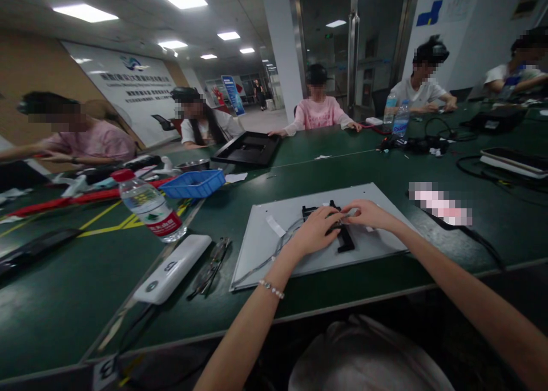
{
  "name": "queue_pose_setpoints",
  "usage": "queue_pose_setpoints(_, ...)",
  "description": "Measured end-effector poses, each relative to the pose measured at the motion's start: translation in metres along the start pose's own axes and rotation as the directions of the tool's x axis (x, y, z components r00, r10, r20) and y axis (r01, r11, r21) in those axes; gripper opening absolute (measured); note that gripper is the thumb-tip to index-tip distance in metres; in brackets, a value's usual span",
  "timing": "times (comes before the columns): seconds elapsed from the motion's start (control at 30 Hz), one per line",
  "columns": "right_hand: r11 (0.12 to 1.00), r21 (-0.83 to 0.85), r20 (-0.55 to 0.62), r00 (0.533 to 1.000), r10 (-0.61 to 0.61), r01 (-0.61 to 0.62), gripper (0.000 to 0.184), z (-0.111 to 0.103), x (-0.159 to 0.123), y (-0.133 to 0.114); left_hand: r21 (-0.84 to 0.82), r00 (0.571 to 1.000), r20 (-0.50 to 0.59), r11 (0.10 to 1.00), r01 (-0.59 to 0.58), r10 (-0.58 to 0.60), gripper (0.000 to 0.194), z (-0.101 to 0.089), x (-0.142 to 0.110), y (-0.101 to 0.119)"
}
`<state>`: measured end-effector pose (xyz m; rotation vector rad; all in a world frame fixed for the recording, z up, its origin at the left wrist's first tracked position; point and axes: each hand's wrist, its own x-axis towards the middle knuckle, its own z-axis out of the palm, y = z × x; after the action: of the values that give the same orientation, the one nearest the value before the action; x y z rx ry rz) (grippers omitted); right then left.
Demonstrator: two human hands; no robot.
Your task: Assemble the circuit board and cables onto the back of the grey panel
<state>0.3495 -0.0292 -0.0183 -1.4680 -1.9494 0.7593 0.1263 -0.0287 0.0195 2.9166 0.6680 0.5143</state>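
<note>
A white flat panel (261, 220) lies on the table in front of me, with a black plastic bracket (346, 241) on its middle. My left hand (314, 231) is laid over the bracket, its fingers bent round it and hiding much of it. From the right, my right hand (370, 215) meets the left fingertips above the bracket, thumb and fingers pinched together. Whatever sits in that pinch is too small to make out. Thin grey cables (286, 241) run over the panel from under my left hand, beside a white strip (276, 226).
Left of the panel are glasses (210, 270), a white power bank (173, 270), a water bottle (149, 208) and a blue tray (192, 184). A phone (440, 205) with a cable lies right. Across the green table (299, 174), a person (321, 111) sits near a black frame (248, 149).
</note>
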Motion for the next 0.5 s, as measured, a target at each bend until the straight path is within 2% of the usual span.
queue_pose_setpoints(0.13,1.0,0.018,-0.01,1.0,0.025,-0.025,0.032,-0.003,0.0,-0.002,0.009,0.985,-0.12,0.992,0.126,-0.124,0.033,-0.002,0.004,-0.02)
queue_pose_setpoints(0.2,0.999,0.019,-0.017,0.999,0.028,-0.028,0.029,-0.004,0.0,-0.001,0.014,0.973,-0.137,0.982,0.188,-0.184,0.03,-0.002,0.01,-0.035)
queue_pose_setpoints(0.33,0.999,0.009,-0.021,0.999,0.033,-0.032,0.027,-0.005,0.0,-0.001,0.05,0.978,-0.074,0.979,0.2,-0.196,0.028,0.003,0.026,-0.058)
queue_pose_setpoints(0.5,0.999,0.002,0.034,0.998,0.05,-0.05,0.028,-0.007,-0.002,-0.006,0.166,0.968,0.044,0.957,0.237,-0.247,0.023,0.013,0.047,-0.066)
